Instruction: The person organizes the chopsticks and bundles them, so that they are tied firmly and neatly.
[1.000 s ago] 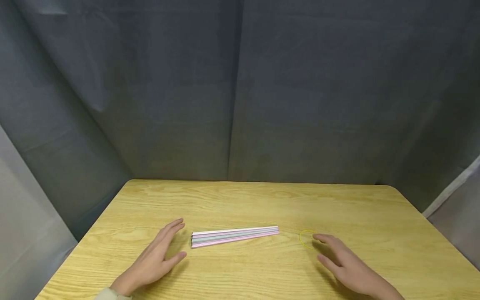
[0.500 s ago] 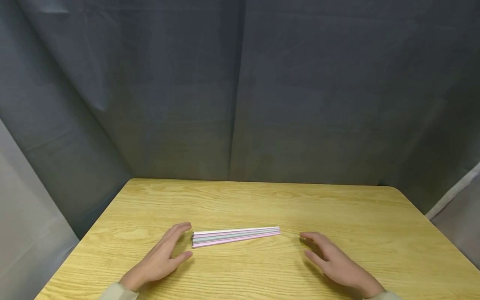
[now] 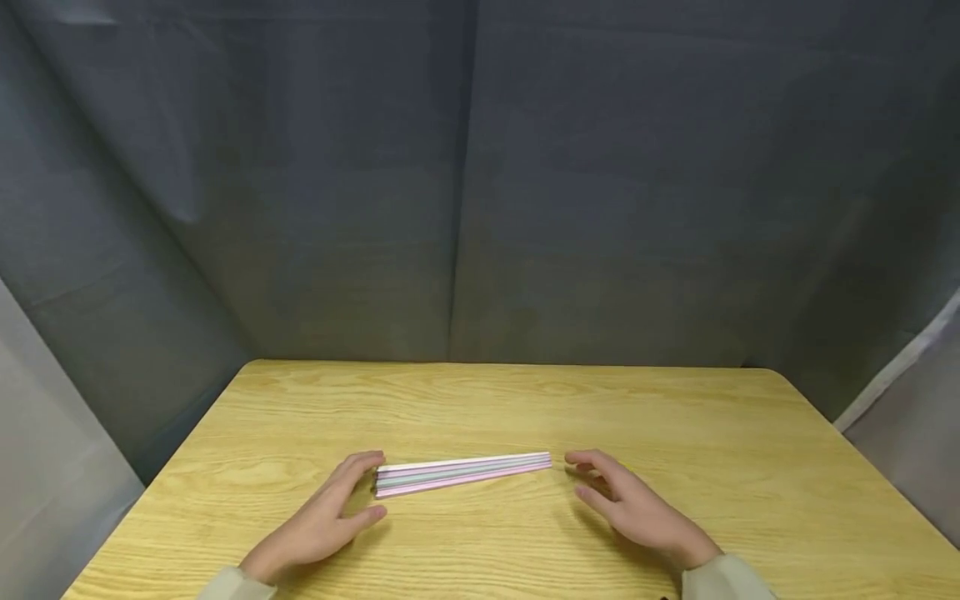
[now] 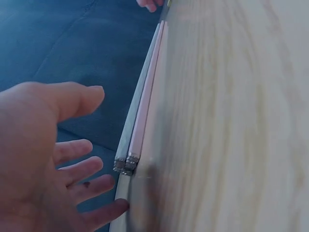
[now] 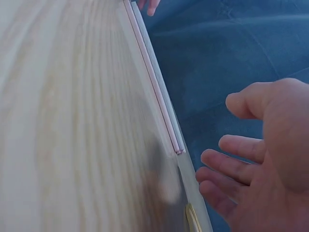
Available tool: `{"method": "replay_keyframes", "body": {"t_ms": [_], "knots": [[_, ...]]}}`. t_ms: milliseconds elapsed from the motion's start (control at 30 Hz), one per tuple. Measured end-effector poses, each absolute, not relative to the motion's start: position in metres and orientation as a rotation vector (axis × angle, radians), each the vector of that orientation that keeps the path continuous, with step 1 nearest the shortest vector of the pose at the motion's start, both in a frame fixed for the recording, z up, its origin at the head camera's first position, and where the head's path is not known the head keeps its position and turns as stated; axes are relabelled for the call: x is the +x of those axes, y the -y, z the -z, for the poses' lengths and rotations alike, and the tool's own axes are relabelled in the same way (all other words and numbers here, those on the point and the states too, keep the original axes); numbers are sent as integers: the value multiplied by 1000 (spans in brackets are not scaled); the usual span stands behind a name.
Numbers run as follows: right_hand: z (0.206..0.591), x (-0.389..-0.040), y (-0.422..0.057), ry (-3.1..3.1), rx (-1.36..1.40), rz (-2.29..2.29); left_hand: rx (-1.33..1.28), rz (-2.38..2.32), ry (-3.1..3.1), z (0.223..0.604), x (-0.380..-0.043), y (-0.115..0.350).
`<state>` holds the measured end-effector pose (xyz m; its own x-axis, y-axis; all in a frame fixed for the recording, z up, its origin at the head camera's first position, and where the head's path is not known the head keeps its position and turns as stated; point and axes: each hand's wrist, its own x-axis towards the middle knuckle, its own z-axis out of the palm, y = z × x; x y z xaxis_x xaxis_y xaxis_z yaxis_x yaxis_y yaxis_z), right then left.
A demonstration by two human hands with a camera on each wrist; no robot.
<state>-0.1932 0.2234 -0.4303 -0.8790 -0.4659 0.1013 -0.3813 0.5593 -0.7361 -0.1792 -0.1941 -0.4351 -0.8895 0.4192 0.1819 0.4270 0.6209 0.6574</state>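
A bundle of pink, white and grey-green chopsticks (image 3: 463, 474) lies slightly slanted on the table, with patterned silvery ends at the left. My left hand (image 3: 315, 518) hovers at those ends, thumb and fingers spread; the left wrist view shows a gap between it and the chopsticks (image 4: 145, 104). My right hand (image 3: 633, 510) is just beyond their plain right ends, fingers relaxed and holding nothing. A yellow rubber band (image 5: 192, 218) lies on the table below the right hand in the right wrist view. In the head view that hand hides most of it.
The wood-grain table (image 3: 487, 408) spreads out on all sides of the chopsticks. Dark grey cloth (image 3: 600, 183) hangs behind its far edge and along the sides. A lighter grey panel (image 3: 52, 450) is at the left.
My right hand has moved left, past the rubber band, towards the chopsticks' right ends. The left hand has shifted slightly right, closer to their left ends. The chopsticks stay in place.
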Motion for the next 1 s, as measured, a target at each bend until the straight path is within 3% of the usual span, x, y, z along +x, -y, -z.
{"method": "replay_keyframes", "body": {"t_ms": [533, 1000], "knots": [[445, -221, -191, -2737, -979, 1142, -686, 1125, 2781, 444, -185, 188], [458, -251, -184, -2594, -809, 1361, -567, 1089, 2708, 463, -201, 188]]}}
